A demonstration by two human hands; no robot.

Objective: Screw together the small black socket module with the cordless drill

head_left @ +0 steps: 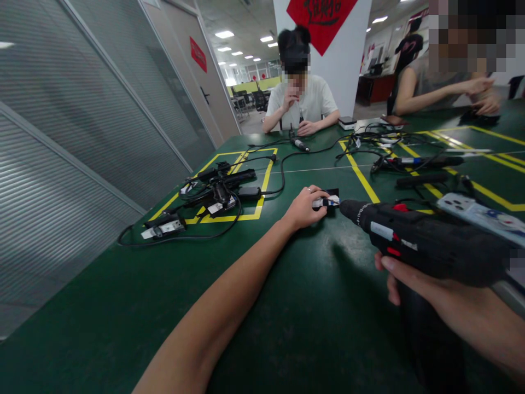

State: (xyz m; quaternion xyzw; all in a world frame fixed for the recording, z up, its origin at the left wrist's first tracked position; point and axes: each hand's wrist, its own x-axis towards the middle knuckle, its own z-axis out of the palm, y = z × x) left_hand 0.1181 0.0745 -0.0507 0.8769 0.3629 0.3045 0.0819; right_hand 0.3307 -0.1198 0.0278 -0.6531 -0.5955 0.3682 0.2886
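Note:
My right hand (426, 279) is wrapped round the handle of a black power drill (414, 238) with red buttons. The drill's chuck points left, toward a small flat black piece with a white label (333, 200) on the table. My left hand (305, 208) grips that piece from its left side, fingers bent over it. The chuck's front end appears close to the labelled piece; whether they touch I cannot tell. My left forearm stretches across the green table (287, 306).
Black devices with cables (221, 189) lie at the left within yellow tape. More cables (369, 142) and a black rod-shaped tool (426, 162) lie at the right, near a pale metal plate (484, 216). One person (303, 101) sits opposite, another (438, 90) at the far right.

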